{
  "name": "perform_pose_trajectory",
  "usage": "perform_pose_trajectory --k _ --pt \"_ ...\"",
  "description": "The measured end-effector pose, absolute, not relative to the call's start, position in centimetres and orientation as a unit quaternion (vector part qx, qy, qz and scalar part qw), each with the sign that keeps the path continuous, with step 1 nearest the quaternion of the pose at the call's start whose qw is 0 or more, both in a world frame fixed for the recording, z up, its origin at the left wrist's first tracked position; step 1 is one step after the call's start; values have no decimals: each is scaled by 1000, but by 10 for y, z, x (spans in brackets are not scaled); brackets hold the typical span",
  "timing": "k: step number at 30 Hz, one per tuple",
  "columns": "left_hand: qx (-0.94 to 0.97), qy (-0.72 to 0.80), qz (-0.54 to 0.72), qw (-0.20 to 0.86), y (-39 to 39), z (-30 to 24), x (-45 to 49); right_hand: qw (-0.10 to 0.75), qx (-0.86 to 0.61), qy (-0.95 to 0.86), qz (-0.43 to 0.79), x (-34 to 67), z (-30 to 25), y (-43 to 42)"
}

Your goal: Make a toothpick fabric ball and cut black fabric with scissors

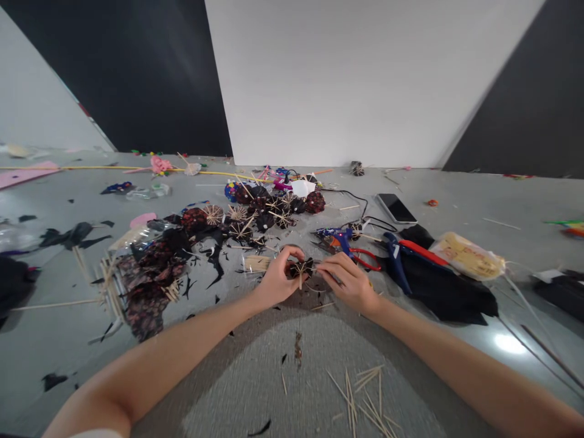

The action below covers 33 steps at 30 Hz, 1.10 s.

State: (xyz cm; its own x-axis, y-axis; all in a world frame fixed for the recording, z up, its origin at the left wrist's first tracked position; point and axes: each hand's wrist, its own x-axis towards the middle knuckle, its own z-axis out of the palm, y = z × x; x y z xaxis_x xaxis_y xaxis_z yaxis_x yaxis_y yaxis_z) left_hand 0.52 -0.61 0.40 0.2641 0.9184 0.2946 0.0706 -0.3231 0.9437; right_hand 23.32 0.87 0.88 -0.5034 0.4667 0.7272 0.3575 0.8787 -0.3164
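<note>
My left hand (pixel 279 277) is curled round a small parasol (pixel 300 269) of black fabric with thin wooden sticks fanning out from its middle. My right hand (pixel 345 278) is close on its right side, thumb and fingertips pinched together at the black fabric's edge. What exactly the right fingertips pinch is too small to make out. Just beyond the right hand lie a blue glue gun (pixel 336 234) and red-handled scissors (pixel 366 260). A bundle of short wooden sticks (pixel 256 263) rests beside the left hand.
Finished-looking little stick-ribbed parasols (pixel 239 228) are heaped farther back. Dark patterned fabric (pixel 148 286) lies left, a black cloth (pixel 444 289) and a phone (pixel 396 208) right. Loose wooden sticks (pixel 365 401) are scattered in front. A white panel (pixel 356 85) stands behind.
</note>
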Motion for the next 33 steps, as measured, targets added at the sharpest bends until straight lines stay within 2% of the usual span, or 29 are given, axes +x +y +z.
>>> perform_pose_trajectory --k 13,33 --pt "695 369 449 422 -8 4 5 332 -241 -910 -57 236 19 -6" --pt "719 378 427 396 -9 4 6 312 -249 -914 -78 233 16 -5"
